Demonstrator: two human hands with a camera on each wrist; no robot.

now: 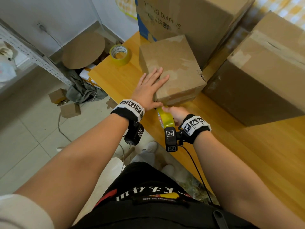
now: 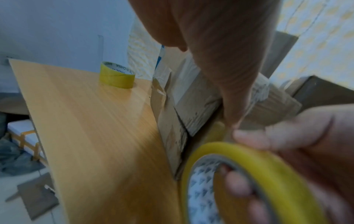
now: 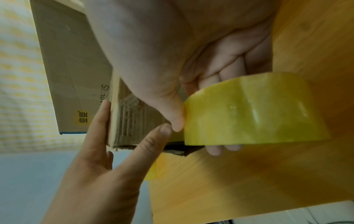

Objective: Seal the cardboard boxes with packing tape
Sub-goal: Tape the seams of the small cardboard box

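pressing flat on top of the small cardboard box, the left hand has fingers straight and spread, thumb down at the box's near corner, so it's open and holding nothing. box sits on the wooden table at abt 12 o'clock from the person, its top and sides already glossy w/ clear tape, near corner crumpled in the right wrist view. the right hand is just below that corner, at 6 o'clock of the box, gripping the yellow tape roll: fingers hooked through the core, thumb on the outer face. in the left wrist view the roll stands on edge by the box's near side, blurry, and a strip seems to run from it up to the corner under the left thumb, tho i can't be sure it's stuck down. right wrist view shows the thumb tips of both hands touching at the box edge beside the roll. a spare tape roll lies flat on the table at 10 o'clock of the box, well apart. a big printed carton stands behind the box at 12, touching or nearly so; another large taped box sits at 3 o'clock. cardboard scraps lie on the tiled floor off at 9.
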